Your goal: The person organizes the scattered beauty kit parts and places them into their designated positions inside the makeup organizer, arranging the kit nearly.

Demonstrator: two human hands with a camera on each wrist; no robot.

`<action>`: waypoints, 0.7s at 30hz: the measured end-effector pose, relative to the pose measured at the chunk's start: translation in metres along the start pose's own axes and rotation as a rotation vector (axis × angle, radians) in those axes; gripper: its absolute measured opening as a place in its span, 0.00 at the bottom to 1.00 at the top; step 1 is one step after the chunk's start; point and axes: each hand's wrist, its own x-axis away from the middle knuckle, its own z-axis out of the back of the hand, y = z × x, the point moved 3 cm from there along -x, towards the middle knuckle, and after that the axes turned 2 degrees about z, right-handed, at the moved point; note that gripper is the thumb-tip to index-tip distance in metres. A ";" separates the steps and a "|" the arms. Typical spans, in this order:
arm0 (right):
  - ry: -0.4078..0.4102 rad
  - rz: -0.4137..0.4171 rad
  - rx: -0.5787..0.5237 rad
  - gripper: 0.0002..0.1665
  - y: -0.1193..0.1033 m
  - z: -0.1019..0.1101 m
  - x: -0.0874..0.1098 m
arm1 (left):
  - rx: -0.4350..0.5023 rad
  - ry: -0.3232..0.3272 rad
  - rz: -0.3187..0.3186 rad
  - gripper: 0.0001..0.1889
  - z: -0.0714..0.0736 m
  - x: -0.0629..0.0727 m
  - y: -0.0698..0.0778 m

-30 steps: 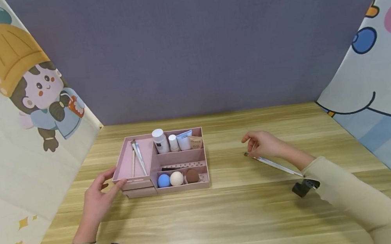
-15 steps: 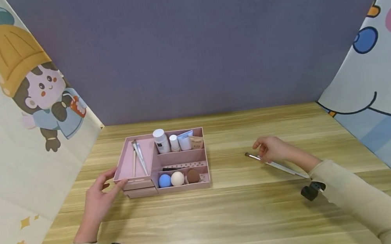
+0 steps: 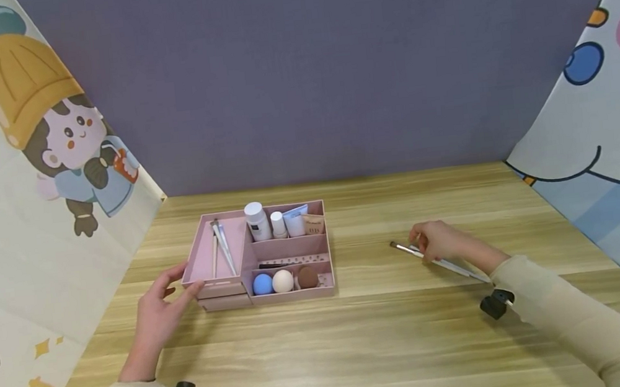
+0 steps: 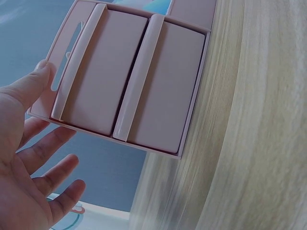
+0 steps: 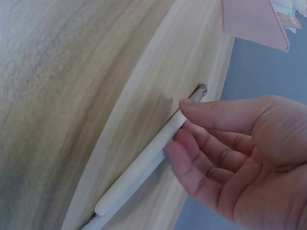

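Note:
My left hand (image 3: 158, 314) holds the front left corner of a pink makeup organizer (image 3: 293, 295), thumb on the front face, index finger at the side. The left wrist view shows its two drawers (image 4: 165, 86); the other fingers are spread in the air. On the right, my right hand (image 3: 450, 246) pinches a pale-handled makeup brush (image 5: 144, 167) between thumb and fingers, close to its dark bristle end. A second white stick-like handle (image 5: 132, 199) lies right alongside it. Several brushes (image 3: 222, 248) rest in the organizer's top left tray.
Bottles (image 3: 259, 224) and tubes (image 3: 296, 221) stand in the organizer's back compartment. A dark slim pencil-like item (image 3: 274, 265) lies in the middle one. Blue (image 3: 262, 284), cream (image 3: 282, 281) and brown (image 3: 307, 277) sponges sit in front. A grey panel (image 3: 326, 73) closes the table's back.
My right hand has shifted right and slightly down along the brush, and its thumb and fingers have closed on the handle. The left hand stays at the organizer's corner.

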 end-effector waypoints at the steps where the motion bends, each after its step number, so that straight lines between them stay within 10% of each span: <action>1: -0.006 0.000 0.020 0.24 0.000 0.000 0.000 | 0.001 -0.002 0.000 0.29 0.000 0.000 0.000; 21: -0.046 -0.045 0.120 0.26 -0.005 -0.005 -0.002 | -0.004 0.009 0.000 0.28 -0.001 0.000 0.001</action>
